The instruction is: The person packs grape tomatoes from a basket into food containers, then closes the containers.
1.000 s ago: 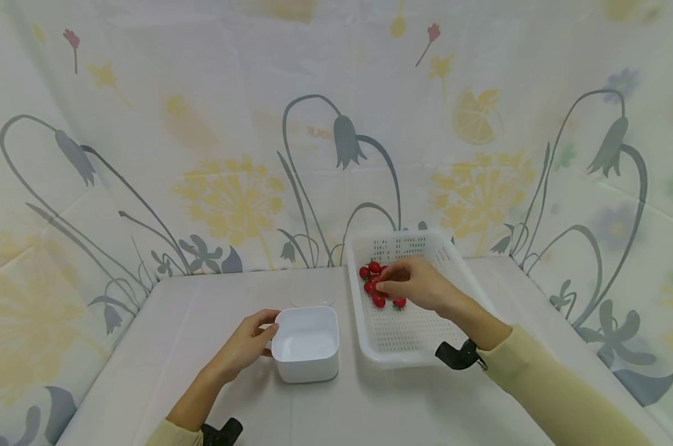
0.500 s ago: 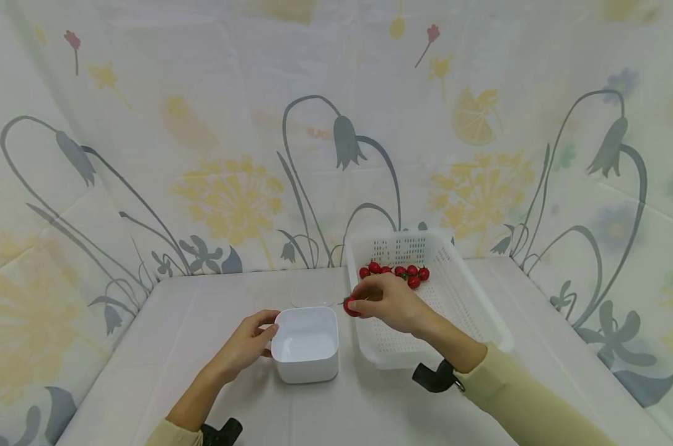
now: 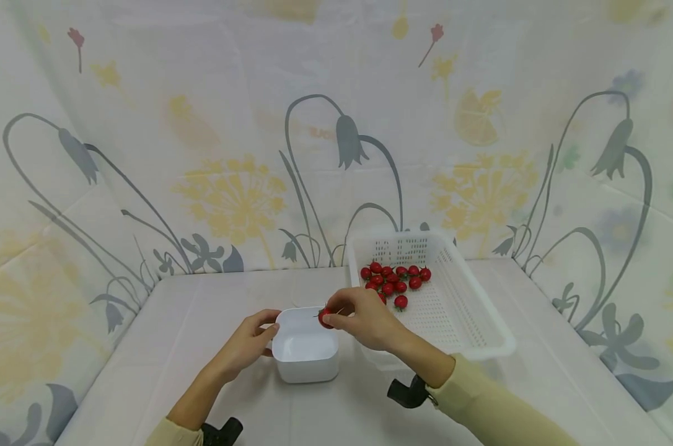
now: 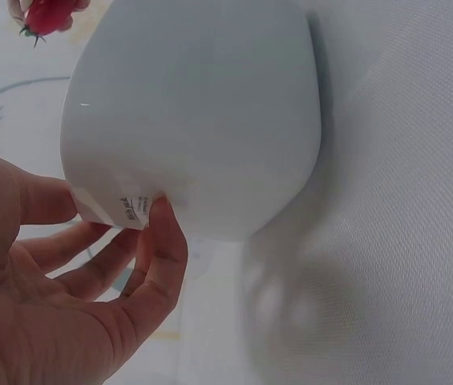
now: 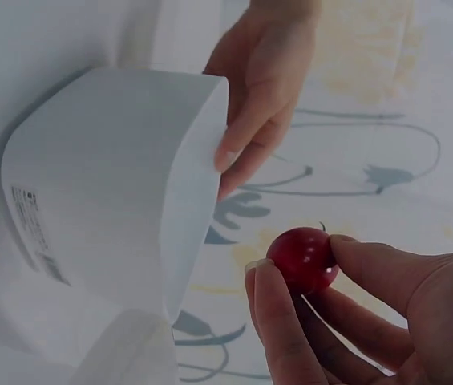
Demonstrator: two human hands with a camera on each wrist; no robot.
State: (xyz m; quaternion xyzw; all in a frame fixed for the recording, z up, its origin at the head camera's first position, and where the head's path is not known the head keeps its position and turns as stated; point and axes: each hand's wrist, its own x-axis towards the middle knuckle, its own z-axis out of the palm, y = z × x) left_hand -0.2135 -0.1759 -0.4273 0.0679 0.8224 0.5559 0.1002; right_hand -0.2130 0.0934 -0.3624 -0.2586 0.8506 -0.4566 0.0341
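A cherry tomato (image 5: 302, 260) is pinched between the thumb and fingertips of my right hand (image 3: 365, 317). In the head view that hand is over the right rim of a white square box (image 3: 308, 370), with the tomato (image 3: 325, 318) above the opening. At the box's left side, my left hand (image 3: 247, 344) grips the wall, thumb at the rim and fingers against the outside. The left wrist view shows those fingers (image 4: 166, 257) beside a small printed label on the box (image 4: 202, 120). No tomatoes show inside the box in the head view.
A white perforated basket (image 3: 481, 310) stands to the right of the box, holding several cherry tomatoes (image 3: 400, 302) towards its back left. A faint clear round-edged object (image 3: 312, 303) lies behind the box. Patterned cloth (image 3: 230, 124) rises behind the white table (image 3: 191, 316).
My right hand has lifted a cherry tomato out of the basket and carried it left to the box's rim. The left hand and the box have stayed in place.
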